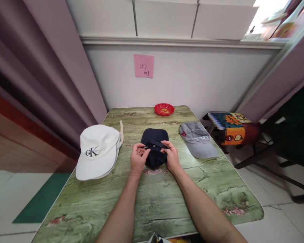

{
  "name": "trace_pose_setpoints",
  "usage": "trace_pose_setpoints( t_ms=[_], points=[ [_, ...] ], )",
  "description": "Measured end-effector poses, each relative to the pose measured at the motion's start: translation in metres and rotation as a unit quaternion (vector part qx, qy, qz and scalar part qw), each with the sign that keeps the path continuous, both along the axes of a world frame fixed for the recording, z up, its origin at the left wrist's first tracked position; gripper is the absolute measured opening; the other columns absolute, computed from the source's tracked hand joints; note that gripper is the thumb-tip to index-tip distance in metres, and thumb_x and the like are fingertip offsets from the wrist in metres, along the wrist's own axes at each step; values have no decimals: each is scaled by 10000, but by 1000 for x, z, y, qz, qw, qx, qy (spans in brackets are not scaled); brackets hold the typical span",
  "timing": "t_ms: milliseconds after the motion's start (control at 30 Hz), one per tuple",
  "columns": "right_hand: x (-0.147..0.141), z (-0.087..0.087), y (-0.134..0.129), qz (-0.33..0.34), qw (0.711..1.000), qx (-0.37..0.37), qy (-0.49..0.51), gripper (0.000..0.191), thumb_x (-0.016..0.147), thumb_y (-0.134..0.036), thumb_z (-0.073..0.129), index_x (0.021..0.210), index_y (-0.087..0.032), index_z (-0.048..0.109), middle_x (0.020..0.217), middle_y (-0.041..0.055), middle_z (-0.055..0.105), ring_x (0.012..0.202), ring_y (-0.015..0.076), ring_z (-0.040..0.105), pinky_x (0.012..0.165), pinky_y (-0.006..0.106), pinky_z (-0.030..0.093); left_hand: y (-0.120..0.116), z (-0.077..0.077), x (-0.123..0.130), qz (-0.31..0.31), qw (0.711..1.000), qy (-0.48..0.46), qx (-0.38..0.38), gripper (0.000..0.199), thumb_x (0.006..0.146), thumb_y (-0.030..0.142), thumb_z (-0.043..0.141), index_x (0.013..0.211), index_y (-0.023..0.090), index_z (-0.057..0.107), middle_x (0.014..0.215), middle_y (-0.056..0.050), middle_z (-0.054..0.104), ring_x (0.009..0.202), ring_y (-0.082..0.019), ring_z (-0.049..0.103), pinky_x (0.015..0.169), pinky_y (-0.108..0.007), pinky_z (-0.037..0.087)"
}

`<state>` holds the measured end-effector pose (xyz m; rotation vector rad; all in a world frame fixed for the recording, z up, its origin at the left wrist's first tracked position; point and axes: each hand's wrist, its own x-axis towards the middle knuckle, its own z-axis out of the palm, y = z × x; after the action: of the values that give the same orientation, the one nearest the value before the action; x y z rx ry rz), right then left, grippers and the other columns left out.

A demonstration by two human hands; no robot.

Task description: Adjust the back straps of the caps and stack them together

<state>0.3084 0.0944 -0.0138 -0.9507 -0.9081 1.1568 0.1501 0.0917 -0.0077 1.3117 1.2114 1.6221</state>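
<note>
A dark navy baseball cap (155,160) rests at the middle of the table, its brim pointing away from me and its back strap toward my fingers. My left hand (138,158) pinches the strap side at the cap's left edge. On the other side my right hand (171,156) grips the strap's right end with thumb and fingers. To the left sits a white cap (97,150) with black "CK" lettering, apparently stacked on another pale cap, a beige strap sticking up behind. A grey cap (196,139) with white script and a red emblem lies at the right.
A red scalloped dish (164,109) stands at the table's far edge. The green wood-patterned table (164,206) meets a white wall bearing a pink note (144,66). A colourful-covered stool (234,130) is off to the right, and purple curtains (63,50) hang on the left.
</note>
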Motion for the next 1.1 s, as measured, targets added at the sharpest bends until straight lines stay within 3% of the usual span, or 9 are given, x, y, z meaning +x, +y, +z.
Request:
trace_pose_setpoints(
  t_ms=[133,300,400,533,700,867,933,1000,1100],
  points=[
    [4,4,2,-7,995,-18,94,346,582,-137,488,897,-192,620,629,-45,551,545,106,467,555,216,388,-3,0,0,11,998,60,-5,212,782,312,696,927,183,609,720,14,599,598,-96,560,583,-204,455],
    [8,10,-1,48,983,5,175,238,622,-168,541,849,-194,608,612,-64,445,497,73,347,463,186,306,-7,6,3,18,995,94,-28,216,832,363,639,931,172,618,684,31,576,487,-72,537,472,-180,436],
    [8,11,-2,60,987,-5,146,117,719,-250,635,816,-190,607,564,-85,351,454,54,253,405,173,196,-7,9,6,15,997,63,-34,269,858,383,595,1042,188,567,789,22,589,462,-68,550,400,-176,427],
    [5,10,-1,46,995,-3,91,261,811,-434,667,872,-183,635,521,-106,276,426,46,185,393,183,136,-5,9,7,-6,997,69,-20,181,885,357,556,959,197,512,687,53,536,470,-78,552,420,-176,451],
    [1,7,-1,30,997,4,70,401,843,-493,625,1097,-182,641,505,-103,330,423,58,220,403,192,162,-4,4,5,-20,995,90,-22,299,784,298,688,988,202,491,757,42,569,539,-79,584,498,-181,479],
    [7,19,-5,-15,999,33,-23,245,877,-420,571,896,-187,646,545,-59,447,449,79,348,433,209,274,-5,2,2,-1,990,139,11,187,843,220,589,1018,196,526,817,11,584,591,-82,587,570,-198,476],
    [12,32,-10,-73,984,108,-121,206,883,-372,566,857,-193,665,685,7,591,617,129,533,577,251,434,-5,2,1,-2,986,165,21,171,860,190,544,1031,196,551,802,4,590,615,-96,592,597,-212,479],
    [14,45,-15,-109,956,185,-200,161,868,-326,596,879,-204,700,889,63,675,878,194,616,792,326,493,-6,2,0,-8,982,188,32,185,864,163,510,1035,196,572,788,-2,596,638,-109,595,615,-224,479],
    [10,48,-19,-32,965,179,-187,170,867,-314,603,961,-217,707,920,67,692,807,185,640,729,323,524,-5,1,0,-14,978,204,40,202,863,147,485,1028,197,590,778,-7,607,658,-122,596,630,-235,476]
  ],
)
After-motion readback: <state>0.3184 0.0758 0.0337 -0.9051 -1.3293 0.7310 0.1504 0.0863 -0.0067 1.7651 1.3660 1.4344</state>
